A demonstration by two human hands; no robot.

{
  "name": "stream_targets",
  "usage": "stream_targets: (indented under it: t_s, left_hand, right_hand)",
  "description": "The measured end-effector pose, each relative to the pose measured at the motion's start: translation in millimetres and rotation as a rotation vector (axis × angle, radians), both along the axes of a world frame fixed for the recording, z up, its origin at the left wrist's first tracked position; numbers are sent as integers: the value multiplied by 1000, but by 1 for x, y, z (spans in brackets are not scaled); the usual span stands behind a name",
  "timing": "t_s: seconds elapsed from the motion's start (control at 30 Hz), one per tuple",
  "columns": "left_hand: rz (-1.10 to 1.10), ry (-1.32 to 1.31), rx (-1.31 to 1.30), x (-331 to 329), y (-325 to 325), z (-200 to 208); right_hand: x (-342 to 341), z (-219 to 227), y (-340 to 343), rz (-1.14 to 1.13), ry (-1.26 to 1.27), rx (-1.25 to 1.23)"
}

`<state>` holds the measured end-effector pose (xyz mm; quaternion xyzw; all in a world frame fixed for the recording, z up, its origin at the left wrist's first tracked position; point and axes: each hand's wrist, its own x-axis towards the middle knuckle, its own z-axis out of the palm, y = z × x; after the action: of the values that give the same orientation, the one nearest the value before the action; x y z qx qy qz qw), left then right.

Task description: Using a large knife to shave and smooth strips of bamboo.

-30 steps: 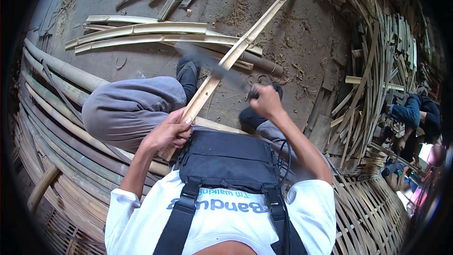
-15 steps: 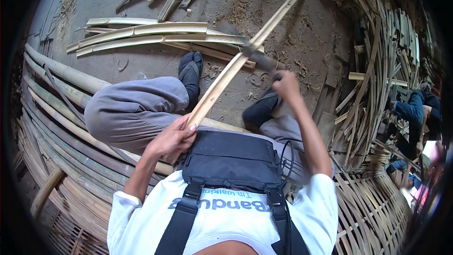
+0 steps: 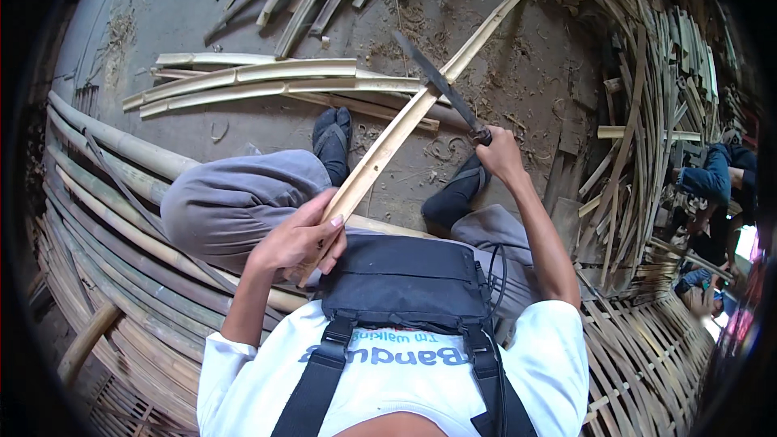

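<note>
The left hand [image 3: 301, 236] is closing around the near end of a long bamboo strip [image 3: 395, 139], its thumb pressing along the upper face and its fingers curling beneath. The right hand [image 3: 503, 155] is gripping the dark handle of a long knife [image 3: 459, 102], fingers wrapping fully around it.

The strip is lying in front of the person, rising from the left hand beside the lap and reaching out over the floor [image 3: 206, 12]. Its long axis is running diagonally, the near end pointing back toward the person's left hip and the far end pointing forward and to the right. Its pale face is turning upward, showing a small dark spot partway along. The knife is crossing the strip beyond its middle, the blade's tip pointing forward and to the left; whether the edge is biting into the bamboo, I cannot tell.

Just behind the hands, a black bag [image 3: 401, 275] is resting against the white shirt [image 3: 388, 372]. Grey trousers [image 3: 243, 206] are covering the bent legs, and dark split-toe shoes [image 3: 333, 146] are standing on either side of the strip.

Farther out, split bamboo pieces [image 3: 251, 74] are lying crosswise ahead, round poles [image 3: 133, 142] are stretching along the left, thin slats [image 3: 635, 154] are leaning in a heap on the right, and a co-worker in blue trousers [image 3: 702, 174] is bending near the right rim.
</note>
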<state>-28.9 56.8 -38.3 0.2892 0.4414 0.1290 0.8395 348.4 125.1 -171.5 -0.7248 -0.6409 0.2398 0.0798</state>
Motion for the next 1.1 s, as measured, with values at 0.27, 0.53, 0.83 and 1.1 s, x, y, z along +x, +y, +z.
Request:
stream_targets:
  t_s: [0.27, 0.53, 0.83, 1.1]
  left_hand:
    - [22, -375, 549, -27, 73, 102]
    - [170, -294, 1300, -13, 99, 159]
    - [745, -335, 1853, 83, 139, 190]
    - [383, -920, 1802, 131, 179, 236]
  right_hand:
    - [-36, 79, 10, -5, 335, 227]
    - [-50, 151, 3, -25, 465, 314]
    - [-46, 192, -6, -31, 559, 230]
    - [-31, 157, -7, -99, 766, 239]
